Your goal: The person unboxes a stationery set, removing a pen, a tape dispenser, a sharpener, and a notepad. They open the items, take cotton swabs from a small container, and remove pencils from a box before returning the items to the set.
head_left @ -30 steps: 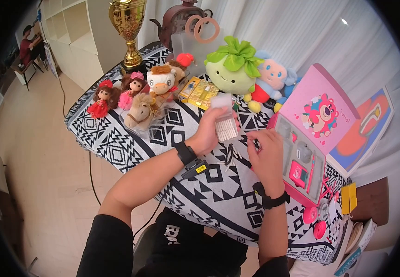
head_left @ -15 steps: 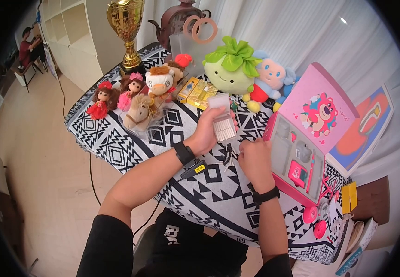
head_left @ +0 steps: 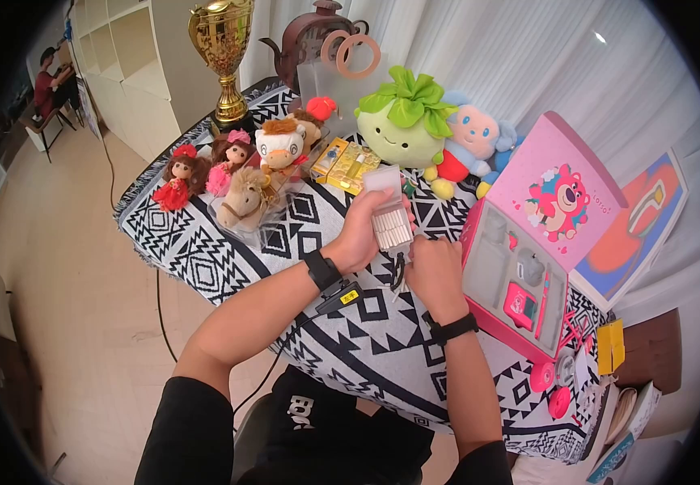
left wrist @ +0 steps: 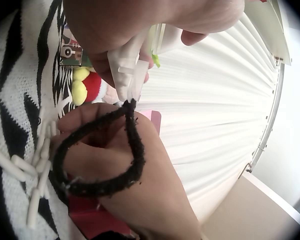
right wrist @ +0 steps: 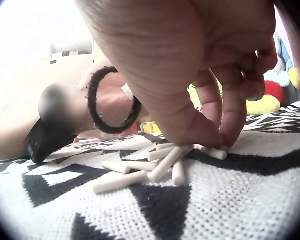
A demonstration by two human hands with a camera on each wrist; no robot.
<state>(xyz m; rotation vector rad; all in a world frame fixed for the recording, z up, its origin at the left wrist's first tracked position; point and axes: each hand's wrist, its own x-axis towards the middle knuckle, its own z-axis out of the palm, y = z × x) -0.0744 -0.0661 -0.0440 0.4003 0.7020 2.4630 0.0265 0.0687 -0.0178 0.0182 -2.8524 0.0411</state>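
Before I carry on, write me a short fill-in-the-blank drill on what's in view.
The ____ hand holds a small clear box of white sticks.
The right hand's fingers are down at loose white sticks on the black-and-white ____.
The pink box's lid is ____.
The cup-shaped trophy is coloured ____.

Missing words: left; cloth; open; gold.
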